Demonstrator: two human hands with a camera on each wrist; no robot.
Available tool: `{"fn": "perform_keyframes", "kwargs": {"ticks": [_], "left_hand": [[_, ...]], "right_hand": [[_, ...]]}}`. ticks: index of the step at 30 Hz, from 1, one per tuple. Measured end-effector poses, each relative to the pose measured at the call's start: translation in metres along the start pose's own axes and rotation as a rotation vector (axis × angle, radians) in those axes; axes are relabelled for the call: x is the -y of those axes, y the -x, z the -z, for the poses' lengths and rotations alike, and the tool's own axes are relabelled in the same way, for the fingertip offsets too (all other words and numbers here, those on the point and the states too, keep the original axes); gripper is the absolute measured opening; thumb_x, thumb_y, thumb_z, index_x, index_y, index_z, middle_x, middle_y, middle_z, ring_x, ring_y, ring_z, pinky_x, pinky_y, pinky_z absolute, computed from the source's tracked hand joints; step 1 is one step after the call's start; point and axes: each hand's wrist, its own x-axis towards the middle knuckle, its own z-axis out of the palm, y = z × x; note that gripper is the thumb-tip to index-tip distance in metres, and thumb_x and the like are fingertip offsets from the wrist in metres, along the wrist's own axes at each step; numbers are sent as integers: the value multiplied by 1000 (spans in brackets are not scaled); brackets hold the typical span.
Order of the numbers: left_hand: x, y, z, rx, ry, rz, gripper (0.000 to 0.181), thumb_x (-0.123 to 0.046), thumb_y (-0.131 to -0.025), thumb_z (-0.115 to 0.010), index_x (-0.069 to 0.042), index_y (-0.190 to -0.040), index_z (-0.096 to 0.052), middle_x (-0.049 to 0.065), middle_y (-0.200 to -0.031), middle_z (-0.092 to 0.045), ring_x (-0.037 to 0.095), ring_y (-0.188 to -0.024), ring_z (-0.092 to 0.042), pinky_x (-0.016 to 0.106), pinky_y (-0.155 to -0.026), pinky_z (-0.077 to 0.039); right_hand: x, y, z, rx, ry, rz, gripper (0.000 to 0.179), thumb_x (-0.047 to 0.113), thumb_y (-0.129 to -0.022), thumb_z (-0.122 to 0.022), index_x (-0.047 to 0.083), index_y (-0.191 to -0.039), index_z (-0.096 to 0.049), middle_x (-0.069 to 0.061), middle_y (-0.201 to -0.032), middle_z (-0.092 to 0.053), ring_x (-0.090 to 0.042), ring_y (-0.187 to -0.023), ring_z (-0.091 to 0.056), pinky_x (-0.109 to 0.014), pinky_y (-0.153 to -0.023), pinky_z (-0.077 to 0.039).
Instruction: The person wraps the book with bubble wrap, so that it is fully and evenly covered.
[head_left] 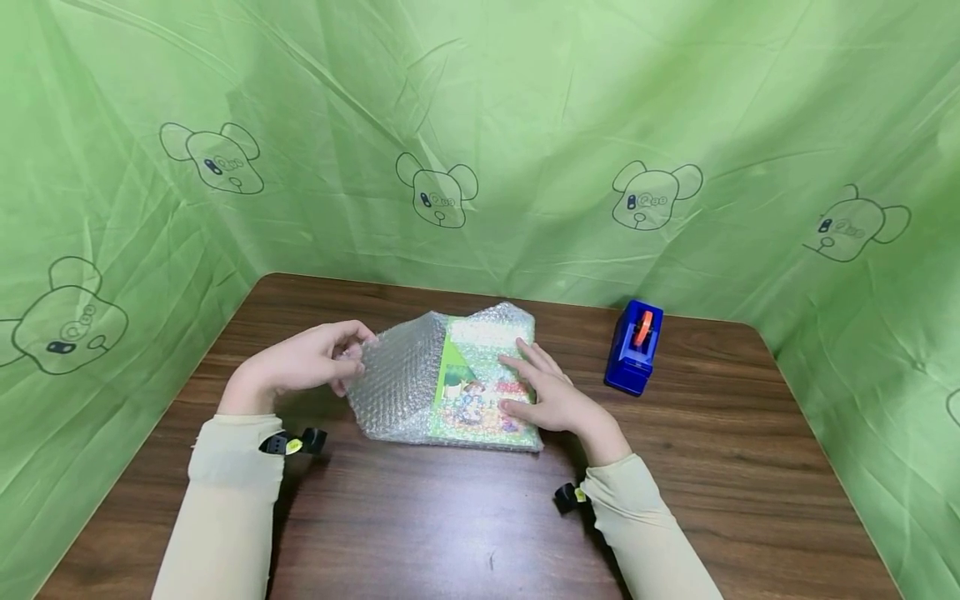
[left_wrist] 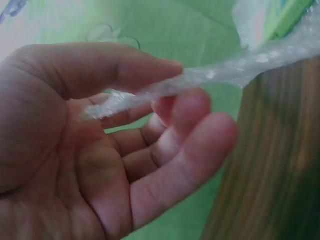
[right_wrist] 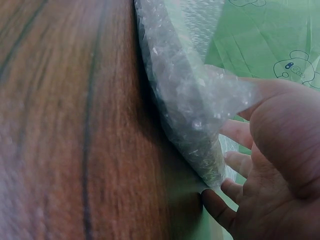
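A green picture book (head_left: 480,387), or a flat box with a printed cover, lies on the table under bubble wrap (head_left: 397,379). Its cover shows a cartoon figure. My left hand (head_left: 318,358) pinches the wrap's loose left end between thumb and fingers; the left wrist view shows the sheet (left_wrist: 210,75) edge-on there, lifted off the table. On the book's right side rests my right hand (head_left: 558,400), its fingers spread over the wrapped cover. In the right wrist view the wrap's folded side (right_wrist: 185,100) bulges beside the thumb, and the fingers reach along the right edge.
A blue tape dispenser (head_left: 628,354) with an orange-red wheel stands on the table to the right of the book. The brown wooden table (head_left: 420,525) is bordered at the back and sides by green cloth (head_left: 525,100) printed with bear heads.
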Motion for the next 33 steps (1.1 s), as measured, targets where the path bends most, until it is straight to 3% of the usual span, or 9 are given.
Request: {"fn": "perform_keyframes", "kwargs": {"ticks": [9,12,22,25,31,33], "left_hand": [[-25,-12,-18,-96,-16,-121,25,-5,-108,-63,-1,-132,-66,12,-101,-57,22,-85,-65,43,-72,-68],[-29,-17,-24,-114,-7,-132,26,-6,-108,-62,-1,-134,-66,11,-102,-55,21,-82,-66,42,-71,-68],[-43,-25,-40,-195,9,-133,36,-9,-106,-63,-5,-141,-67,17,-111,-70,26,-74,-76,45,-72,-67],[-47,-30,-49,-217,47,-130,38,-7,-105,-62,-4,-143,-67,16,-114,-70,24,-71,-73,43,-68,-66],[-55,-44,-75,-294,92,-154,40,-6,-104,-64,-4,-144,-68,13,-94,-69,16,-63,-59,31,-52,-54],[-56,-50,-86,-306,133,-168,40,-4,-105,-63,-1,-144,-67,15,-96,-70,16,-64,-61,35,-55,-60]], "right_hand": [[-1,1,0,2,-18,-3,75,37,-107,-72,15,-171,-40,-15,-184,-7,-45,-168,0,-87,-121,-9],[0,0,0,1,-16,0,75,37,-106,-73,15,-171,-40,-16,-183,-8,-46,-167,0,-87,-121,-9],[0,-1,0,-2,0,0,76,38,-106,-74,15,-171,-40,-16,-183,-9,-46,-167,-2,-87,-121,-10],[-1,-1,0,-1,-6,0,76,37,-106,-73,15,-171,-40,-16,-183,-8,-46,-167,-1,-87,-121,-10],[-1,-1,0,0,-13,-1,76,37,-106,-74,15,-170,-41,-16,-184,-8,-45,-167,0,-86,-121,-9],[0,-1,0,0,-10,-3,76,37,-106,-74,16,-170,-41,-16,-183,-8,-45,-167,-1,-87,-121,-9]]}}
